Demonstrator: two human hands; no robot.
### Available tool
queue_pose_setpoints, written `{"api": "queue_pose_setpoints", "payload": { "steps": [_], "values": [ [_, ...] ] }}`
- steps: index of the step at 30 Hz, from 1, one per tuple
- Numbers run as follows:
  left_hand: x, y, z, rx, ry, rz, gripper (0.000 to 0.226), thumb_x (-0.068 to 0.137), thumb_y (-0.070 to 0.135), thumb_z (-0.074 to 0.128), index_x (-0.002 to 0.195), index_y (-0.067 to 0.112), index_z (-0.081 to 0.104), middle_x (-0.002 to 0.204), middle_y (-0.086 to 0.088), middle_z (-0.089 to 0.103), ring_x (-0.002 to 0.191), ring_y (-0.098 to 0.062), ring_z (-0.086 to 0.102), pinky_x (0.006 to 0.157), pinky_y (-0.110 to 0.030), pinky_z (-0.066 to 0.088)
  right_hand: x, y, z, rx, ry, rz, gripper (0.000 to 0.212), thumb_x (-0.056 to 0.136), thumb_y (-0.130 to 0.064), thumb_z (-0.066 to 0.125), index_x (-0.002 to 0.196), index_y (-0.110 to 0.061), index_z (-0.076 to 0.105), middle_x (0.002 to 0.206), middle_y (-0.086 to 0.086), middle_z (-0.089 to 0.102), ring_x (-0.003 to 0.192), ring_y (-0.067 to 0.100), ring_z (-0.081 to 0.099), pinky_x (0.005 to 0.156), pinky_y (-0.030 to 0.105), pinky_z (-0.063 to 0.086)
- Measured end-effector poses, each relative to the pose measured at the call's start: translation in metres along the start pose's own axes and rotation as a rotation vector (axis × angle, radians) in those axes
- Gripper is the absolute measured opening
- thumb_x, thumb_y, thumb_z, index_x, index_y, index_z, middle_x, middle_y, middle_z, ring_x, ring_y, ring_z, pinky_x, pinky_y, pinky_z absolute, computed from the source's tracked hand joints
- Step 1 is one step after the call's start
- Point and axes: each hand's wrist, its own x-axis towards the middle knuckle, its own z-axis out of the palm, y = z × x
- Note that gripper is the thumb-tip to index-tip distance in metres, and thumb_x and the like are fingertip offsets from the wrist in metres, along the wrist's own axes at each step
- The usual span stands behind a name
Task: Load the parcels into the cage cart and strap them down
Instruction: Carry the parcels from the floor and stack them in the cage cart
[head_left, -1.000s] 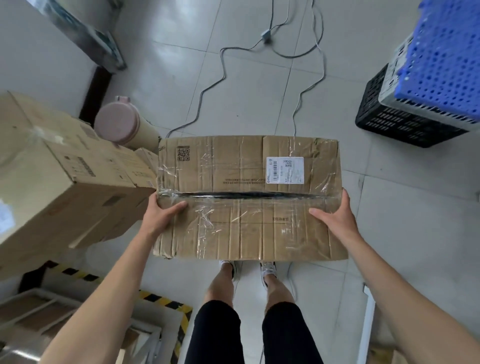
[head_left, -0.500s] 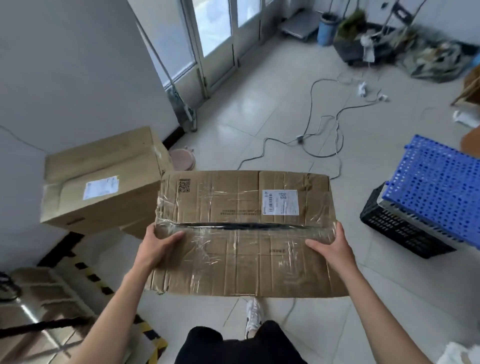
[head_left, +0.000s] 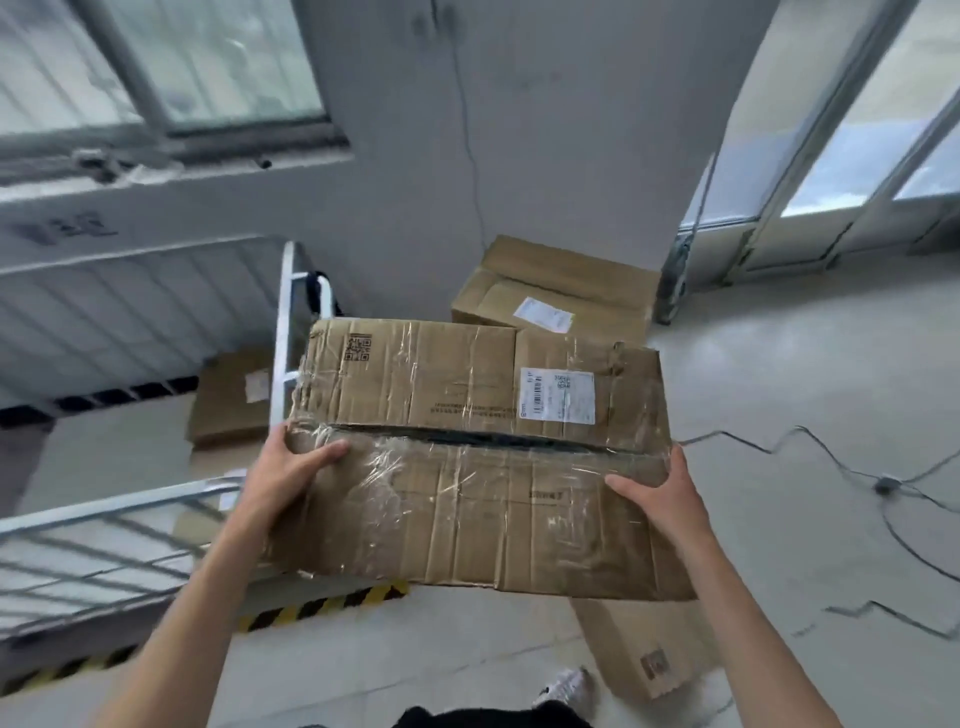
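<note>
I carry a worn, tape-wrapped cardboard parcel (head_left: 467, 457) with a white label, held in the air at chest height. My left hand (head_left: 291, 467) grips its left edge, thumb on top. My right hand (head_left: 660, 493) grips its right edge the same way. The cage cart (head_left: 104, 551) stands to the left, with white metal bar walls and a yellow-black striped base edge. A small parcel (head_left: 234, 395) lies inside the cart behind its upright post. Another parcel (head_left: 550, 296) sits on the floor against the wall. A third one (head_left: 644, 654) lies on the floor under the carried box.
A grey wall with a window rises ahead, and glass doors (head_left: 841, 156) stand at the right. Power cables (head_left: 883, 483) trail across the tiled floor on the right. My shoe (head_left: 569, 686) shows at the bottom.
I have turned left with the parcel held in both hands. The cage cart and window wall have come into view; the blue and black crates have gone out of view.
</note>
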Motion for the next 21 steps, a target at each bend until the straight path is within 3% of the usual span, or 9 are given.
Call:
{"api": "queue_pose_setpoints", "payload": {
  "steps": [3, 6, 8, 11, 16, 21],
  "values": [
    [-0.007, -0.054, -0.091, -0.01, 0.153, -0.081, 0.11, 0.041, 0.084, 0.077, 0.132, 0.027, 0.049, 0.12, -0.001, 0.065, 0.109, -0.025, 0.063, 0.099, -0.048, 0.05, -0.007, -0.059, 0.081, -0.063, -0.16, -0.075, 0.119, 0.067, -0.051, 0.088, 0.158, -0.024, 0.016, 0.157, 0.006, 0.041, 0.136, 0.031, 0.048, 0.109, 0.047, 0.041],
    [-0.013, -0.105, -0.167, -0.015, 0.268, -0.142, 0.105, 0.053, 0.075, 0.081, 0.138, 0.025, 0.047, 0.13, -0.002, 0.063, 0.116, -0.024, 0.061, 0.1, -0.042, 0.047, -0.019, -0.107, 0.16, -0.109, -0.265, -0.151, 0.122, 0.066, -0.058, 0.087, 0.158, -0.029, 0.013, 0.159, 0.001, 0.038, 0.139, 0.03, 0.045, 0.112, 0.048, 0.038],
    [-0.013, -0.136, -0.206, -0.03, 0.323, -0.183, 0.103, 0.06, 0.067, 0.084, 0.143, 0.022, 0.043, 0.138, -0.004, 0.059, 0.119, -0.02, 0.058, 0.099, -0.038, 0.044, -0.028, -0.136, 0.209, -0.116, -0.322, -0.196, 0.119, 0.064, -0.057, 0.088, 0.156, -0.027, 0.018, 0.154, 0.001, 0.046, 0.133, 0.03, 0.051, 0.109, 0.047, 0.042],
    [-0.006, -0.171, -0.255, -0.039, 0.369, -0.244, 0.113, 0.059, 0.066, 0.084, 0.15, 0.018, 0.037, 0.149, -0.008, 0.049, 0.132, -0.026, 0.05, 0.109, -0.044, 0.04, -0.039, -0.175, 0.27, -0.138, -0.385, -0.225, 0.113, 0.063, -0.055, 0.089, 0.151, -0.026, 0.025, 0.144, 0.002, 0.056, 0.124, 0.029, 0.058, 0.104, 0.048, 0.046],
    [0.019, -0.216, -0.314, -0.104, 0.415, -0.325, 0.126, 0.045, 0.075, 0.078, 0.149, 0.017, 0.036, 0.146, -0.01, 0.052, 0.13, -0.029, 0.052, 0.11, -0.051, 0.041, -0.045, -0.237, 0.353, -0.208, -0.392, -0.275, 0.106, 0.061, -0.062, 0.086, 0.146, -0.034, 0.029, 0.135, -0.003, 0.063, 0.12, 0.031, 0.061, 0.1, 0.051, 0.048],
    [0.071, -0.245, -0.37, -0.106, 0.448, -0.386, 0.111, 0.058, 0.07, 0.081, 0.146, 0.016, 0.04, 0.145, -0.01, 0.053, 0.127, -0.029, 0.053, 0.104, -0.042, 0.043, -0.031, -0.321, 0.429, -0.295, -0.336, -0.405, 0.089, 0.059, -0.074, 0.077, 0.133, -0.044, 0.037, 0.12, -0.007, 0.07, 0.106, 0.032, 0.067, 0.084, 0.043, 0.049]
  ]
}}
